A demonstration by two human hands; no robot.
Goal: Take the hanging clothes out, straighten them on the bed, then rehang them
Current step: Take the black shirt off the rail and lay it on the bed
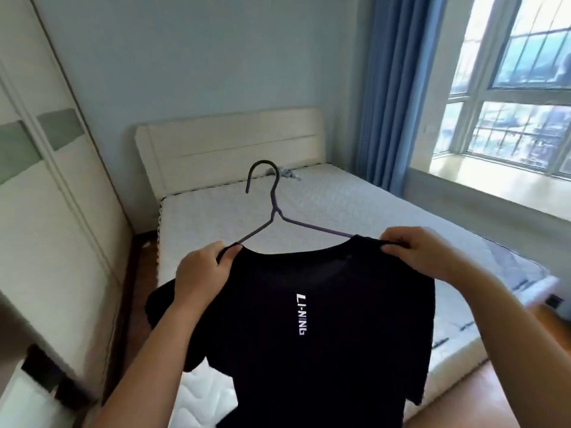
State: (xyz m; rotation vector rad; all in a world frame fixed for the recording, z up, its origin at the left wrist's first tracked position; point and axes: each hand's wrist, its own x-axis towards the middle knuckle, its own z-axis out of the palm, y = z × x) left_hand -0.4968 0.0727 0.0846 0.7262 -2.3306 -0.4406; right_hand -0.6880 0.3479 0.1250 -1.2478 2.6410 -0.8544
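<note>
A black short-sleeved T-shirt with white lettering down its middle [309, 319] hangs in the air in front of the person, above the near end of a white quilted mattress on a cream wooden bed [355, 205], still threaded on a thin dark wire clothes hanger [272, 211]. The left hand [204, 270] is closed in a pinch on the shirt's left shoulder, right where the hanger's arm runs under the cloth, and the right hand [417, 254] is pinched shut on the right shoulder seam beside the collar. The shoulder line, and with it the hanger's long axis, runs left to right between the two hands, while the hook points up and away toward the cream headboard [228, 143]; the shirt body drops straight down toward the person. Both hands sit about equally near the garment, one on each end — so neither has a head start. The move to come, as I judge it, is to lower the shirt forward onto the mattress, and there is plenty of open surface ahead: only a small grey crumpled item [285, 173] lies far off by the headboard. To the left a tall cream wardrobe [46, 211] stands close beside the bed, leaving a narrow strip of floor, and the mattress's right edge falls away toward the blue curtain [389, 103] and the window. Laying it down centred would keep the sleeves off both edges.
</note>
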